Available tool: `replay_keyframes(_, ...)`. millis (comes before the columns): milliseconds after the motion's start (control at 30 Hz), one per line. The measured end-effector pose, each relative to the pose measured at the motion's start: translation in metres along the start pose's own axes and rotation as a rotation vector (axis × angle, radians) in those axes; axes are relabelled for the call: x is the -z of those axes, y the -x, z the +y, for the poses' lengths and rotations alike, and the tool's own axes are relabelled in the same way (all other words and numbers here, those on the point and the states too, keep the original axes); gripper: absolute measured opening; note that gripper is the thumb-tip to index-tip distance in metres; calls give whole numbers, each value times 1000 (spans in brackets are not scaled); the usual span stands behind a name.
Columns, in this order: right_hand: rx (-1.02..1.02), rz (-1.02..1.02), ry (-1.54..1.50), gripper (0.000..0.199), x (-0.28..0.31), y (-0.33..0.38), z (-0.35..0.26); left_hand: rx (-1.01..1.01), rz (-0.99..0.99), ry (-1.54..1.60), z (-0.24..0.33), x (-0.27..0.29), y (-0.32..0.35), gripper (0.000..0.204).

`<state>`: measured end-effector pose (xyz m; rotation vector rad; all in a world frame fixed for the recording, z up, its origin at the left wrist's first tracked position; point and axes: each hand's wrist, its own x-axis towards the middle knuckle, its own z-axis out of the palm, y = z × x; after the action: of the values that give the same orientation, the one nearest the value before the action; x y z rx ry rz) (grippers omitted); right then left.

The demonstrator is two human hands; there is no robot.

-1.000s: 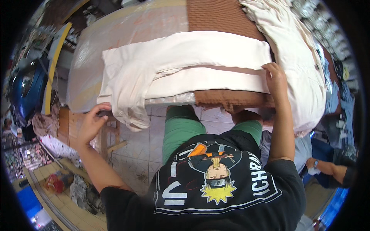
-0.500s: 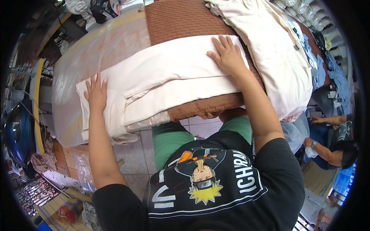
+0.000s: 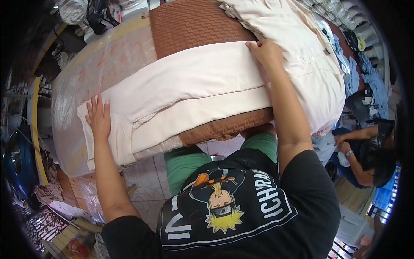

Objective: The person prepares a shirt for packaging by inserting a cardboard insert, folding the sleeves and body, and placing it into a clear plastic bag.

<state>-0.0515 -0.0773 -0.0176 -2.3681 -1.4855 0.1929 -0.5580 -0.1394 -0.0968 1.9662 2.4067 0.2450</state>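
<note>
A pair of pale cream trousers (image 3: 185, 75) lies folded lengthwise across a padded table. My left hand (image 3: 99, 118) rests flat on the wide end at the left, fingers spread. At the narrow far right end, my right hand (image 3: 268, 52) has its fingers drawn together on the corner of the cloth, pinching it. One long edge of a lower layer shows along the near side, with small creases near the left end. Just beyond my right hand lies a heap of more cream garments (image 3: 317, 82).
Brown patterned cloth (image 3: 194, 26) and clear plastic wrap (image 3: 73, 99) cover the table. Blue garments (image 3: 374, 84) lie at the far right. A co-worker's hands (image 3: 343, 144) are at the right, near a plastic bag (image 3: 323, 146). A yellow-edged stand (image 3: 38, 129) is at the left.
My right hand has gone from lying flat on the trousers to pinching their far right corner. My left hand stays flat on the left end.
</note>
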Motion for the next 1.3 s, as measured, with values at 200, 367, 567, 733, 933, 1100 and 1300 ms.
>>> replay_keyframes(200,185,26,-193,36,9,39,-7,19,-20,-34,2,0,1,55)
replay_keyframes(367,522,181,-67,27,-7,66,1,16,-5,1,1,1,2,55)
replay_keyframes(567,627,240,-5,32,-25,59,12,5,5,2,-1,-2,0,55)
replay_keyframes(733,381,166,44,43,-12,56,13,11,8,0,1,0,2,54)
replay_keyframes(933,137,51,-128,45,-7,28,-5,9,11,7,-5,-4,2,54)
replay_keyframes(1100,-102,70,-591,34,-31,-15,16,1,6,22,-2,-3,-2,54)
replay_keyframes(1300,-161,73,-859,28,-35,-17,22,7,9,26,-2,-1,2,54)
